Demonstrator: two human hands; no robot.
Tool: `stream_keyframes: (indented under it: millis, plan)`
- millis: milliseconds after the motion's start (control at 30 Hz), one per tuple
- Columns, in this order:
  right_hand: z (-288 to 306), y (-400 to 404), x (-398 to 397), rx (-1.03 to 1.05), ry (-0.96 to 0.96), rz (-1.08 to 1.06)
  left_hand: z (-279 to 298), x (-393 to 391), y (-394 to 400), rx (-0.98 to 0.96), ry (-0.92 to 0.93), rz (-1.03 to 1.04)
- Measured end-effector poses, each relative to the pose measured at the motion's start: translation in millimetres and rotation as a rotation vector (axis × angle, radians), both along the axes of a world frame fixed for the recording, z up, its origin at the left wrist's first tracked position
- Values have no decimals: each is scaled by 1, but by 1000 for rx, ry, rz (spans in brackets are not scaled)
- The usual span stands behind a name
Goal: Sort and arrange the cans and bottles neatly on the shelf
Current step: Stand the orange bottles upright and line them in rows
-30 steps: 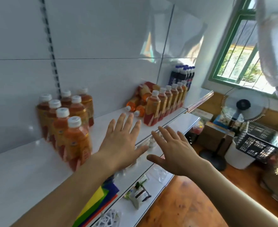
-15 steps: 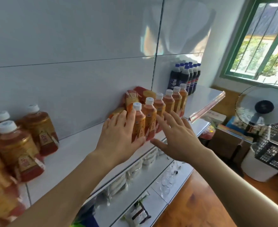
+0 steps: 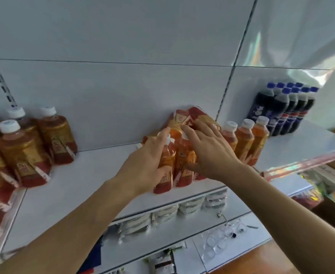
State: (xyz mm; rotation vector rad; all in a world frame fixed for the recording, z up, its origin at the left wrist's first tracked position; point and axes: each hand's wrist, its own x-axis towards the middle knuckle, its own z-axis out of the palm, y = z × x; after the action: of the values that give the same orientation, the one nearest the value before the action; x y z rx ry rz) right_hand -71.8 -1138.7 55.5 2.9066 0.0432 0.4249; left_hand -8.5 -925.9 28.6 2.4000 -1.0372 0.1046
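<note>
Glossy plastic bottles (image 3: 165,161), smooth white shelf (image 3: 95,175)

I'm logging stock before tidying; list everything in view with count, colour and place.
Upright orange tea bottles, white caps: about five, mid-shelf row.
Toppled orange tea bottles: several, count unclear, piled behind that row.
Amber tea bottles, white caps: at least five, shelf left.
Dark cola bottles, blue caps: about eight, shelf right.
White metal shelf: one.
Packets and clear cups: lower shelves.
Left hand: grips front bottle.
Right hand: fingers spread over bottles.
</note>
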Motion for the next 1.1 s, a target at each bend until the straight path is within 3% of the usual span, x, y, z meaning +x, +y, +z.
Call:
stream_keyframes:
  millis: [367,733,1100]
  plan:
    - [-9,67,25,169,-60,310,2,-6,99,12,0,174]
    - [-13,183,111,263,-51,305,9,40,188,95,-118,368]
    - [-20,216,144,245,-37,223,6,48,206,61,-123,272]
